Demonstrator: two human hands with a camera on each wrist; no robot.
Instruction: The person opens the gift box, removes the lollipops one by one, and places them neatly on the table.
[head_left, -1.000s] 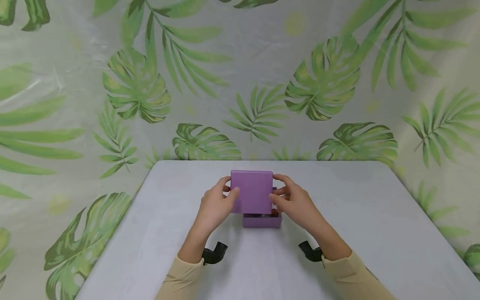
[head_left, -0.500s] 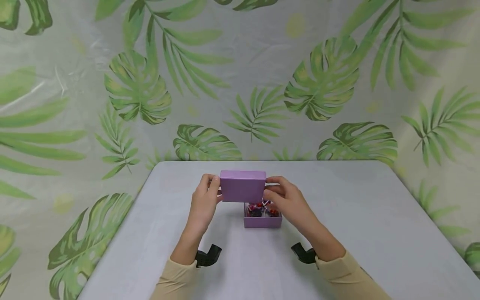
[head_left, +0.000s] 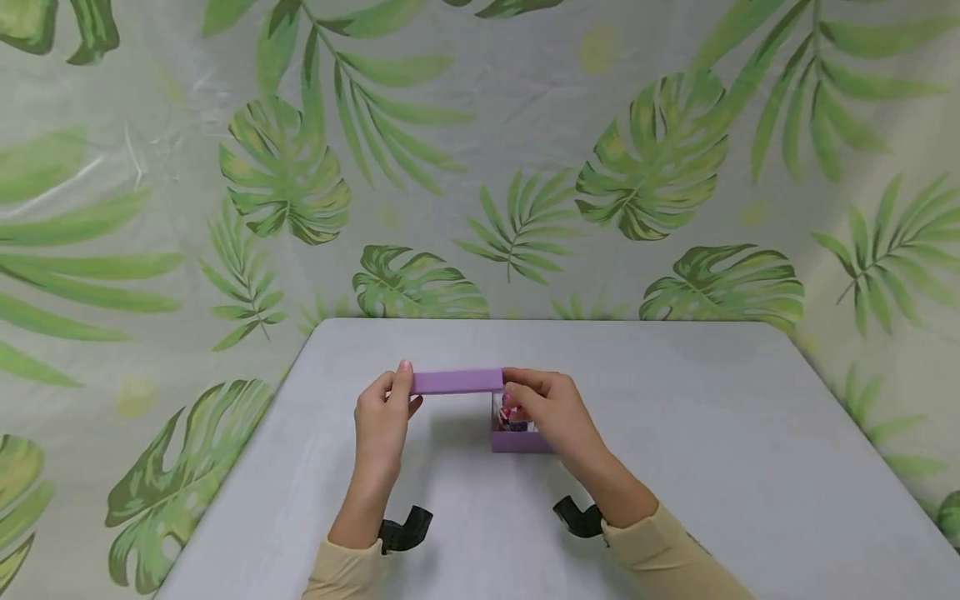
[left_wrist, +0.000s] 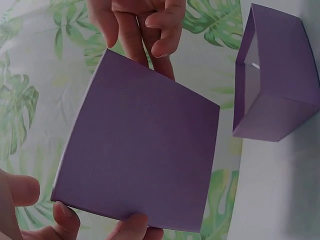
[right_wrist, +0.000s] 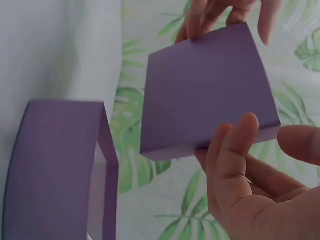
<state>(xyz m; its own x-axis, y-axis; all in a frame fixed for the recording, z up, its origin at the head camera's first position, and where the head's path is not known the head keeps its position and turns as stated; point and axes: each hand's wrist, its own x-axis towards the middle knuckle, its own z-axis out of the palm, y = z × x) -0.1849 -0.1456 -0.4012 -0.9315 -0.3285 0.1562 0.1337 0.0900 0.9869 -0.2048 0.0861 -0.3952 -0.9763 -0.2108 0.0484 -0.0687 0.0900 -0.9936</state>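
A purple box lid [head_left: 457, 382] is held level above the table, its narrow side facing the head camera. My left hand [head_left: 384, 421] grips its left edge, thumb on top in the head view. At the lid's right edge, my right hand [head_left: 561, 417] holds it with fingers above and below, as the right wrist view shows. Beneath the right hand stands the open purple box [head_left: 522, 442], upright on the table. Inside it lie wrapped lollipops [head_left: 513, 417], partly hidden by that hand. Both wrist views show the lid's flat purple face [left_wrist: 135, 145] and the box's outer wall [right_wrist: 55, 165].
A white table [head_left: 675, 458] spreads around the box. Behind it hangs a leaf-patterned backdrop [head_left: 525, 125]. Black curved mounts [head_left: 405, 529] are worn on both wrists, near the beige sleeves.
The lid has tipped from facing the head camera to nearly level. Both hands have carried it left and somewhat lower, uncovering the left part of the box. The box has stayed put.
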